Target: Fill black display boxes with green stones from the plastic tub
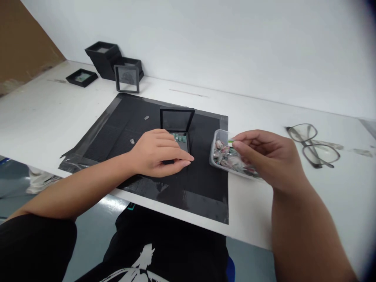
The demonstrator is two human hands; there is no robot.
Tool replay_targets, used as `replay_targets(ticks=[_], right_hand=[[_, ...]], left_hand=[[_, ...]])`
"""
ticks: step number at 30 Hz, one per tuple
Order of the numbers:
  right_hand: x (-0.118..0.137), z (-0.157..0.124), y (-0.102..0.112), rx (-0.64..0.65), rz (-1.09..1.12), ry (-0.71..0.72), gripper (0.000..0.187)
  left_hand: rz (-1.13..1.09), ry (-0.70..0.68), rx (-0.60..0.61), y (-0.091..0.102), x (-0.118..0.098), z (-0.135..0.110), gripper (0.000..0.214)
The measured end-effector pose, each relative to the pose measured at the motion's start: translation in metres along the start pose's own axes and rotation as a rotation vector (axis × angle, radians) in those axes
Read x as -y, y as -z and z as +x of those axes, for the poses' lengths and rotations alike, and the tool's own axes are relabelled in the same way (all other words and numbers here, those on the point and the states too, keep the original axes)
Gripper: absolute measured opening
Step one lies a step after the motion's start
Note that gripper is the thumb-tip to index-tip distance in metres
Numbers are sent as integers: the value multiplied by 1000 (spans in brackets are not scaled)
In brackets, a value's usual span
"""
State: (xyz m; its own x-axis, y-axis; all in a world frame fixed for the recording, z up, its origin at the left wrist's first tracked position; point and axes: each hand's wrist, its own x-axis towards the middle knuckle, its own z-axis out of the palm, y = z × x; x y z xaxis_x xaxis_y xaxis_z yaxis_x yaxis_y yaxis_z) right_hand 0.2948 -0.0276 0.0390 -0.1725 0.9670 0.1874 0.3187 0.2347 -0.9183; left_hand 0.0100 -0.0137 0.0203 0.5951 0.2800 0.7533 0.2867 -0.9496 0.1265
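My left hand (160,152) hovers over a small open black case (184,145), its thumb and index finger pressed together at the tips; whatever they may pinch is too small to make out. Several green pieces (180,138) sit in a row inside the case, partly hidden by my fingers. The case's lid (176,119), with a clear window, stands raised at the back. My right hand (264,154) pinches a small green and white piece (230,143) above a clear plastic tub (212,156). Small wrapped pieces (225,156) fill the tub, and my hand covers its right side.
A black mat (202,192) taped to the white table (252,211) lies under the case. Two small clear pieces (132,141) lie on its left. Black frames (102,58) are stacked by the wall, one lying apart. Eyeglasses (313,145) rest at the right.
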Motion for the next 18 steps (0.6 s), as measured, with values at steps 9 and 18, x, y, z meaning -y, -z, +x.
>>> replay_targets(ticks=[9, 18], right_hand=[[6, -4, -25, 214, 493, -79, 10], [14, -12, -34, 336, 363, -51, 9]], left_hand=[[-10, 9, -21, 0, -1, 1, 10], [-204, 169, -44, -5, -20, 5, 33]])
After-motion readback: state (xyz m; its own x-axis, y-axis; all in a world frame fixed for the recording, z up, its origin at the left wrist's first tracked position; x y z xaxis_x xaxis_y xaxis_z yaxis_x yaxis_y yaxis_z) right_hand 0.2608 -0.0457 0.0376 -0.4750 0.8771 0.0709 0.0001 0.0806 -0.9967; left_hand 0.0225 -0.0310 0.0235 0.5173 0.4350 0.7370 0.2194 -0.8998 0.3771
